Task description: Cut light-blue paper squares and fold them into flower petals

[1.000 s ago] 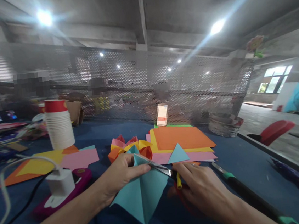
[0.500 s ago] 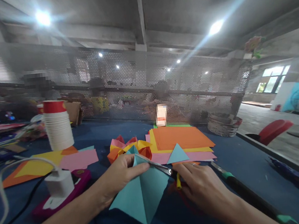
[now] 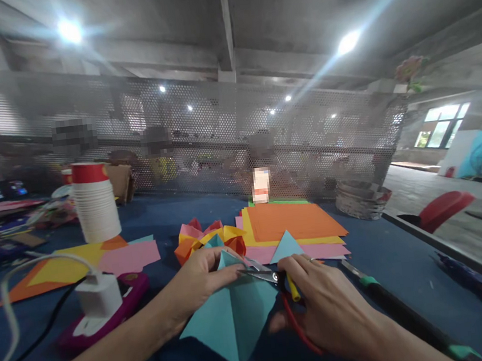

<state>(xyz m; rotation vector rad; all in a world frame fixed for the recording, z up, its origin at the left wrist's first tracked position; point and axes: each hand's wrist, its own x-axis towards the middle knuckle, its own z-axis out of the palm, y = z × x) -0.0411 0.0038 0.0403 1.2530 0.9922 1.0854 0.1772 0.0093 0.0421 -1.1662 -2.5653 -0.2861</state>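
My left hand (image 3: 210,275) pinches the top of a creased light-blue paper (image 3: 238,318), which hangs down with its point toward me. My right hand (image 3: 317,296) holds scissors (image 3: 276,277) with red and yellow on the handles. The blades are parted and lie at the upper part of the blue paper, beside my left fingertips. Behind my left hand sit folded pink, yellow and orange paper shapes (image 3: 235,235). A small light-blue triangle (image 3: 287,247) lies on the paper stack (image 3: 297,220), just beyond my right hand.
At the left are white stacked cups (image 3: 97,210), a purple power strip (image 3: 134,289) with a white plug and cable, and loose coloured papers (image 3: 69,264). A green-and-black tool (image 3: 401,307) lies at the right, near a basket (image 3: 361,199). Mesh panels stand behind.
The scissors have opened wider, and the red handle now shows below my right hand, with the thumb spread lower. The blue paper has shifted slightly to the right.
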